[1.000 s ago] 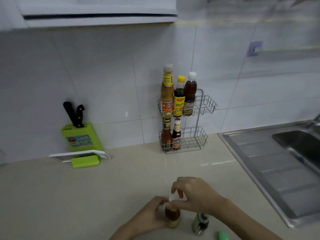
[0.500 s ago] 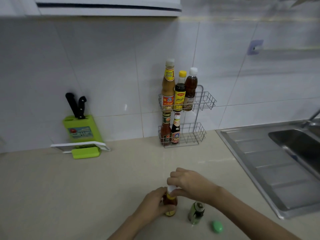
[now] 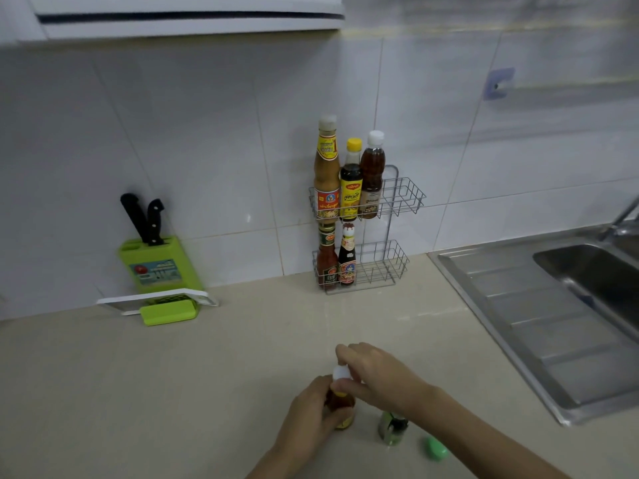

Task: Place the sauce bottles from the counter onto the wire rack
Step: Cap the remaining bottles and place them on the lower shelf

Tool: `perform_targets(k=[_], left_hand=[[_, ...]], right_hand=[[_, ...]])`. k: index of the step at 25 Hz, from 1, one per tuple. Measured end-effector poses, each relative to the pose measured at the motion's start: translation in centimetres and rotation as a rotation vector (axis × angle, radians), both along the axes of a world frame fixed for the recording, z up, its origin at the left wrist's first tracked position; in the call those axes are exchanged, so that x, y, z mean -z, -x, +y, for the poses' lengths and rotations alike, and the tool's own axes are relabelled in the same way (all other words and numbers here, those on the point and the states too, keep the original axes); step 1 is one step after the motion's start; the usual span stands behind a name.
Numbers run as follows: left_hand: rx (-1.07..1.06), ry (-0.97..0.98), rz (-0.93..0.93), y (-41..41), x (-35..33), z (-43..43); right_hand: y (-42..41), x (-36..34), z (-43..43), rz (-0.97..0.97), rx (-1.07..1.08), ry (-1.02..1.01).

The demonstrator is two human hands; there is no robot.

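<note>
A small brown sauce bottle (image 3: 340,406) with a white cap stands on the beige counter near the front. My left hand (image 3: 311,414) wraps its body and my right hand (image 3: 377,375) pinches the cap. Just right of it stands a small green-tinted bottle (image 3: 392,428) without a cap, and a green cap (image 3: 435,449) lies beside it. The two-tier wire rack (image 3: 403,198) stands against the tiled wall. Its top tier holds three bottles on the left side, its bottom tier two.
A green knife block (image 3: 157,264) with two black-handled knives and a white board sits at the back left. A steel sink (image 3: 553,316) with its drainboard fills the right side. A cabinet hangs above.
The view has shifted a little, so the hands and bottle appear higher in the frame. Both hands stay on the brown bottle, the right one still at its cap.
</note>
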State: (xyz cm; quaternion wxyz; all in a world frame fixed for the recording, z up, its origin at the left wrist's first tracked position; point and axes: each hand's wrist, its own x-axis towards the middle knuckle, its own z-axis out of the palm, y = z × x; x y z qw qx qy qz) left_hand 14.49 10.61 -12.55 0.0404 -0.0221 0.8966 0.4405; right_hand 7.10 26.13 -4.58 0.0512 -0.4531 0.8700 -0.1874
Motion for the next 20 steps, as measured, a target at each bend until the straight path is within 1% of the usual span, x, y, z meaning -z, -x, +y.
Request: perform_targets(k=[3,6,8,11,13,16,18,20], left_hand=[[-0.021,-0.036,-0.007,-0.2,-0.1,0.3],[0.005,-0.186,-0.091,0.3,-0.6,-0.6],[0.054,-0.275,-0.150,0.9,-0.8,-1.6],[0.120,-0.378,-0.182,1.5,-1.9,-2.2],[0.151,-0.437,-0.174,2.1,-2.8,-2.1],[0.104,-0.462,-0.119,3.2,-4.2,-2.2],[0.089,-0.371,-0.057,4.0,-4.4,-2.5],[0.080,-0.240,-0.007,4.7,-4.1,-2.8]], right_hand=[[-0.1,0.2,0.0,-0.106,0.059,0.027],[0.4,0.0,0.1,-0.273,0.104,0.080],[1.0,-0.1,0.4,-0.380,0.053,0.102],[1.9,-0.5,0.2,-0.486,-0.048,0.126],[2.7,-1.1,0.1,-0.548,-0.023,0.209],[4.3,-1.9,0.2,-0.572,0.113,0.400],[5.1,-2.0,0.4,-0.577,0.281,0.564],[6.0,-2.0,0.6,-0.530,0.459,0.656]])
